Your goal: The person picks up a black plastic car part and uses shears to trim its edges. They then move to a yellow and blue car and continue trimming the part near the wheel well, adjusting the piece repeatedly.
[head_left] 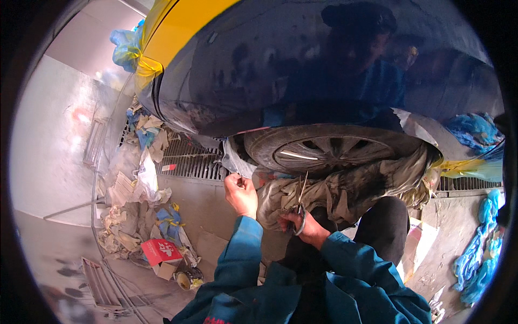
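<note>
A dark blue car body (pixel 243 70) fills the upper part of the view, its wheel (pixel 324 148) set under the arch. Near the wheel's left side, my left hand (pixel 241 195) is closed on the lower end of a whitish plastic sheet (pixel 237 162) that hangs from the arch edge. My right hand (pixel 308 228) grips scissors (pixel 301 198), blades pointing up toward the tyre and slightly parted. A crumpled grey-brown cloth (pixel 345 189) lies bunched along the bottom of the wheel, just beyond the scissors. The wheel's lower part is hidden behind it.
Floor grating (pixel 189 157) runs under the car. At left lie crumpled papers (pixel 121 232), a red and white box (pixel 162 252), a tape roll (pixel 183 280) and hoses (pixel 116 281). Blue plastic film (pixel 477 259) lies at right. Yellow film (pixel 178 27) covers the car's left part.
</note>
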